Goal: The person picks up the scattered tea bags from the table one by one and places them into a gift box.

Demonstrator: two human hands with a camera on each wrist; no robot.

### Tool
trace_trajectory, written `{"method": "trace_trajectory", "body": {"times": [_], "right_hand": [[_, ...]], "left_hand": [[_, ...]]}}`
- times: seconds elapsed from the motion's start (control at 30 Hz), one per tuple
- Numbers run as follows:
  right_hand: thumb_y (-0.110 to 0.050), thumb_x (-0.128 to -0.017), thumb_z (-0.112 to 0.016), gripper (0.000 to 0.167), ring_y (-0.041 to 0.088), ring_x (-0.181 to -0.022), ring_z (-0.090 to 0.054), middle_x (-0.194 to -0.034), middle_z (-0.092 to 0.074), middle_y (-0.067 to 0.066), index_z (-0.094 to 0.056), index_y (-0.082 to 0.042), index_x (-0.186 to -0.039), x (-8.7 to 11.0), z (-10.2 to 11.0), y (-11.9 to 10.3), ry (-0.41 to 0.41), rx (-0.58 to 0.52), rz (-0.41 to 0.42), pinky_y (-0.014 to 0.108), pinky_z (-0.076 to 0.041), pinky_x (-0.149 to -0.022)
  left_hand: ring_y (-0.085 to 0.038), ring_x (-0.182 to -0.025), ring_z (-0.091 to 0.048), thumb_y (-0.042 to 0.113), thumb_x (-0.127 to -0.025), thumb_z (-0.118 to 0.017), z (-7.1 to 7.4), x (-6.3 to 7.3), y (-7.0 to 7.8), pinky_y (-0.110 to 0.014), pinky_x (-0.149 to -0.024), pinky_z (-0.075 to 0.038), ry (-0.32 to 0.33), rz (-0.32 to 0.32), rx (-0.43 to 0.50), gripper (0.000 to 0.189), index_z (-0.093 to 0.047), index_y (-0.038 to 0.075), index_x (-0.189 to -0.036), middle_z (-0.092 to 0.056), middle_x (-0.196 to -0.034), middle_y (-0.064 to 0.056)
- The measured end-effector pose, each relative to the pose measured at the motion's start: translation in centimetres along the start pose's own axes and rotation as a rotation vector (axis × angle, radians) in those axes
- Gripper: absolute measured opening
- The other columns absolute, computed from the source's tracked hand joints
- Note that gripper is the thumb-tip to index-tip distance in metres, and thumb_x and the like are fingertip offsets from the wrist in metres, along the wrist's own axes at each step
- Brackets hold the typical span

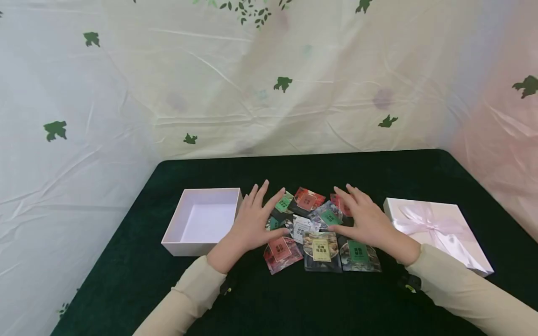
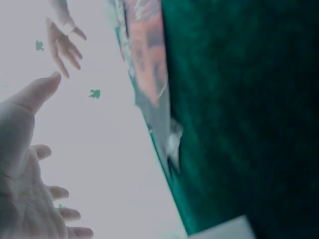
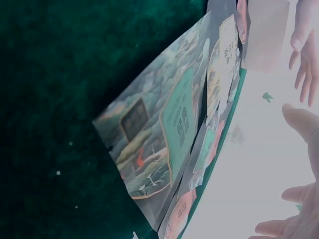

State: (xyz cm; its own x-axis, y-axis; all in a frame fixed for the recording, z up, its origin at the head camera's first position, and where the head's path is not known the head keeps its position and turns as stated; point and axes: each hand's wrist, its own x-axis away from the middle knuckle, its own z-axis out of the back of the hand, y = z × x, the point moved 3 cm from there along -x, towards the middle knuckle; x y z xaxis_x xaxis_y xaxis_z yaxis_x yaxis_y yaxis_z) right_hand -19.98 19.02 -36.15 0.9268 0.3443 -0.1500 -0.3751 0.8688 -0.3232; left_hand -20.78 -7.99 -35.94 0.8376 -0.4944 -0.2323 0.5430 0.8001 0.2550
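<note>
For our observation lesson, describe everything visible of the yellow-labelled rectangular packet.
The rectangular, glossy-looking packet bears a yellow label with dark characters, brownish artwork and a dark lower band. It lies face up, unheld, between a red-labelled packet and a green-labelled packet; whether it touches them is unclear.

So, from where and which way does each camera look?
Head: worn there, facing forward and down; beige-sleeved left hand and right hand near rectangular multicoloured packets.
Left wrist: worn there, left hand at left, facing a blurred red-labelled packet.
Right wrist: worn there, right hand at right, facing a green-labelled packet.
Both wrist views share both hands.
</note>
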Motion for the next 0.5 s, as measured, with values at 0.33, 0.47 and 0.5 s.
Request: {"method": "trace_trajectory", "body": {"times": [0.33,0.47,0.5], "right_hand": [[-0.048,-0.083,-0.069,0.086,0.054,-0.128,-0.033,-0.146,-0.030,0.032,-0.030,-0.007,-0.147,0.8,1.2,0.7,-0.006,-0.082,-0.076,0.071,-0.034,-0.093],[-0.045,-0.084,-0.069,0.084,0.052,-0.127,-0.035,-0.143,-0.035,0.031,-0.031,-0.004,-0.146,0.9,1.3,0.8,-0.008,-0.112,-0.091,0.069,-0.035,-0.095],[-0.044,-0.084,-0.069,0.083,0.051,-0.126,-0.037,-0.142,-0.036,0.031,-0.032,-0.003,-0.146,1.0,1.3,0.8,-0.010,-0.121,-0.094,0.068,-0.036,-0.095]], "left_hand": [[-0.043,-0.137,-0.030,0.053,-0.080,-0.069,2.5,0.6,-1.5,-0.064,-0.104,-0.031,0.074,0.074,0.012,0.089,-0.024,0.024,-0.152,-0.020,-0.156,-0.019],[-0.043,-0.135,-0.034,0.051,-0.081,-0.069,3.3,1.0,-2.5,-0.063,-0.102,-0.034,0.104,0.110,0.004,0.086,-0.028,0.022,-0.150,-0.025,-0.154,-0.020],[-0.043,-0.134,-0.035,0.050,-0.081,-0.069,3.5,1.2,-2.7,-0.063,-0.101,-0.034,0.112,0.117,0.001,0.085,-0.029,0.021,-0.150,-0.027,-0.153,-0.021]]}}
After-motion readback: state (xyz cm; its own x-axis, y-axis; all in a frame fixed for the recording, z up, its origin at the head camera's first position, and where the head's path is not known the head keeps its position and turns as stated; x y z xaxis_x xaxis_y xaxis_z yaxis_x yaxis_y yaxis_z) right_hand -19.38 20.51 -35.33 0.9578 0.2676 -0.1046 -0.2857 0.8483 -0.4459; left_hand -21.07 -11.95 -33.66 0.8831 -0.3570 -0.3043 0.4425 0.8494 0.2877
